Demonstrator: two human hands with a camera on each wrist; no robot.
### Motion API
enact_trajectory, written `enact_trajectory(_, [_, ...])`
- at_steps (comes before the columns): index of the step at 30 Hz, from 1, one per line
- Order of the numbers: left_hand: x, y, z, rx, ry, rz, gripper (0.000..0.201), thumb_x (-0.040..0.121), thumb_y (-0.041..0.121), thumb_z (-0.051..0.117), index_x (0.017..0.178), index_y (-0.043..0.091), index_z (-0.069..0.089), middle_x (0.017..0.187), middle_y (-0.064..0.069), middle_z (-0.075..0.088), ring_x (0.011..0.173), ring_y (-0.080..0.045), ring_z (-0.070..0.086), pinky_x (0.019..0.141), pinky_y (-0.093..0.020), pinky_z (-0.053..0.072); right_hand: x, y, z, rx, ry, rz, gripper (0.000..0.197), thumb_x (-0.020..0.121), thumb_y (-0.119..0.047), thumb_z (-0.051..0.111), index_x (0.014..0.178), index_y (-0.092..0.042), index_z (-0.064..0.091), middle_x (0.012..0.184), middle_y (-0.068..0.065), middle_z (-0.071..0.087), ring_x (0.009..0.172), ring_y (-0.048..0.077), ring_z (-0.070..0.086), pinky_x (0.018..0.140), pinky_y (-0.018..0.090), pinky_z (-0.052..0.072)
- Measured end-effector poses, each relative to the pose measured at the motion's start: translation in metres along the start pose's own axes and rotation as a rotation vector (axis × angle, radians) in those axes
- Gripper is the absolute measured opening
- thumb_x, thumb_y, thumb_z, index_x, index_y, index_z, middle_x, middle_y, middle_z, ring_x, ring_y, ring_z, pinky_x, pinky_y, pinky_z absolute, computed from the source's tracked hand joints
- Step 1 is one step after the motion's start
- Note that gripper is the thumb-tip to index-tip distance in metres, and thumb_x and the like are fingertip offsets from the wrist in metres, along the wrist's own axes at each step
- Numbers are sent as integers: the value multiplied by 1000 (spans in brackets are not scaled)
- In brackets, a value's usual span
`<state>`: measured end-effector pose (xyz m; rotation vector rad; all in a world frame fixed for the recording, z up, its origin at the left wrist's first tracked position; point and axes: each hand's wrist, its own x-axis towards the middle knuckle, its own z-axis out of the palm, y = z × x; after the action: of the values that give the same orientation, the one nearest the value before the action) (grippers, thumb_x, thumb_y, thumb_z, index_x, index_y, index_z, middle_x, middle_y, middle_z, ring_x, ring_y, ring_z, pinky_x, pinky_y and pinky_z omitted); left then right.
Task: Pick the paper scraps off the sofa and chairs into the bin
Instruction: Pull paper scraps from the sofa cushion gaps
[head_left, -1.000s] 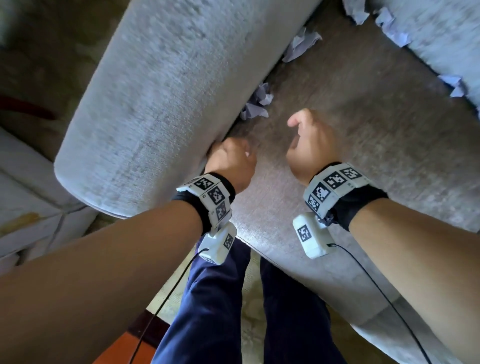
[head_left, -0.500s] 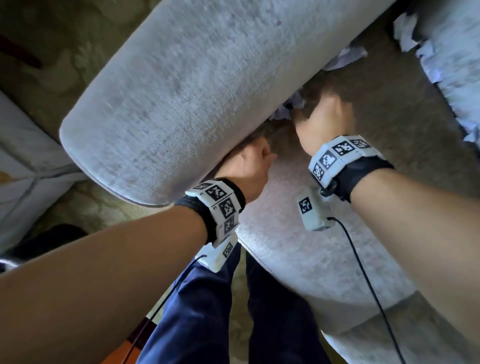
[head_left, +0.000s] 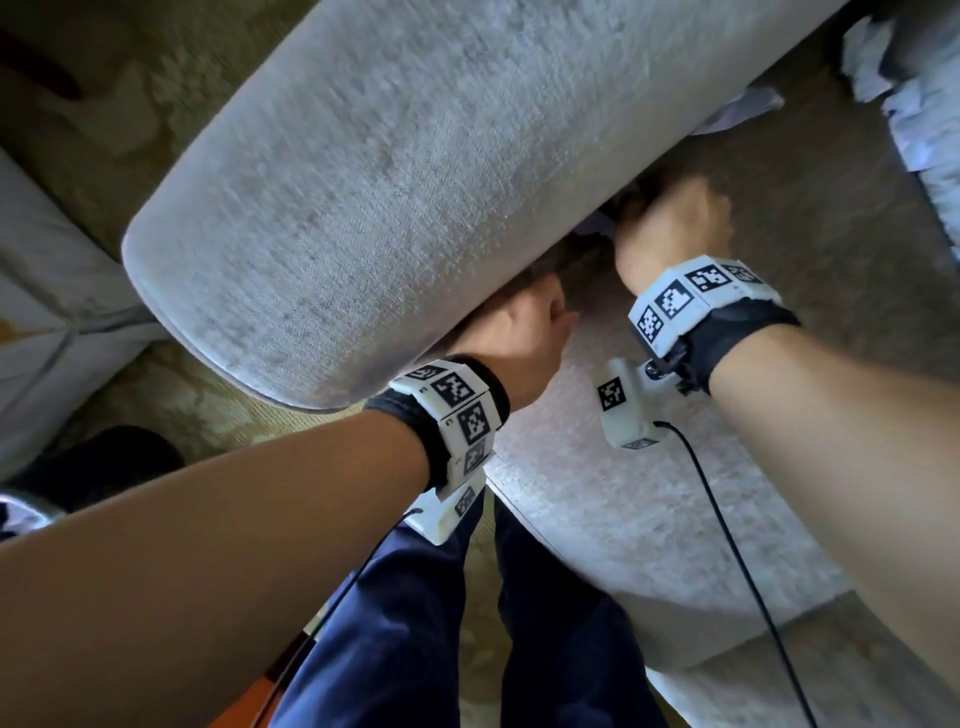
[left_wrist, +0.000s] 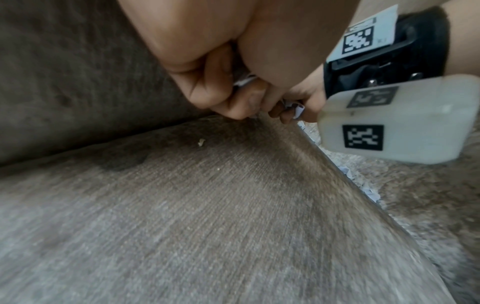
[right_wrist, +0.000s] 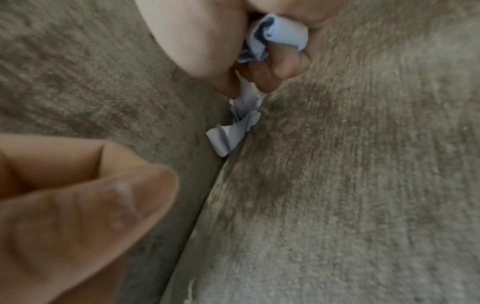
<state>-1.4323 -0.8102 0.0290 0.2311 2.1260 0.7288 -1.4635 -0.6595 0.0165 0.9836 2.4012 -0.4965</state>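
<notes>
My right hand (head_left: 670, 228) reaches into the crease between the grey sofa armrest (head_left: 415, 197) and the seat cushion (head_left: 649, 519). In the right wrist view it holds a crumpled pale paper scrap (right_wrist: 278, 33) in its palm, and its fingertips (right_wrist: 262, 82) pinch another scrap (right_wrist: 241, 119) lying in the crease. My left hand (head_left: 524, 338) is a fist beside the armrest's lower edge, with a white paper bit (left_wrist: 244, 81) showing between its curled fingers. More scraps lie farther along the armrest (head_left: 737, 111) and at the backrest (head_left: 909, 124).
A pale cushion (head_left: 47, 312) sits at the left on a patterned floor (head_left: 171, 395). A dark rounded object (head_left: 93, 462) stands low at the left. Dark blue trouser legs (head_left: 395, 623) are against the sofa's front edge. Small scraps line the seat's back crease (left_wrist: 426, 174).
My right hand moved forward from above the seat into the armrest crease and took hold of the scrap there. My left fist shifted forward against the armrest's underside.
</notes>
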Motion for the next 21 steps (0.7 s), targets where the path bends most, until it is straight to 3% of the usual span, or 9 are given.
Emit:
enact_trajectory(3, [1, 2, 0, 7, 3, -6, 18, 99, 34, 53, 93, 18, 48, 78, -4, 59, 67, -26, 52, 60, -29, 35, 1, 4, -2, -12, 2, -36, 38, 98, -26, 46, 126, -1, 50, 133, 19, 51, 127, 33, 44, 99, 37, 38])
enact_trajectory(5, [2, 4, 1, 6, 5, -12, 17, 98, 34, 53, 94, 18, 49, 81, -5, 61, 71, -27, 55, 63, -29, 39, 2, 8, -5, 30, 47, -61, 34, 96, -25, 46, 117, -1, 59, 123, 22, 58, 119, 36, 52, 91, 39, 43])
enact_trajectory(10, [7, 12, 4, 47, 33, -30, 16, 98, 35, 55, 98, 19, 53, 82, -3, 61, 72, -27, 55, 63, -26, 34, -2, 23, -19, 122, 181, -56, 34, 98, -22, 38, 116, 0, 57, 119, 24, 61, 110, 39, 57, 79, 40, 39])
enact_trajectory(16, [20, 27, 8, 114, 92, -42, 15, 94, 36, 58, 93, 24, 50, 82, 0, 62, 73, -27, 55, 66, -27, 36, -1, 58, -23, 244, 233, -72, 35, 97, -21, 36, 113, 0, 59, 113, 20, 64, 104, 36, 57, 79, 37, 33])
enact_trajectory(21, [29, 38, 12, 142, 158, -32, 25, 91, 36, 61, 105, 18, 52, 90, -3, 65, 84, -30, 62, 73, -32, 46, -5, 82, -25, 364, 279, -83, 37, 95, -20, 36, 100, 3, 65, 108, 21, 66, 100, 37, 57, 81, 34, 33])
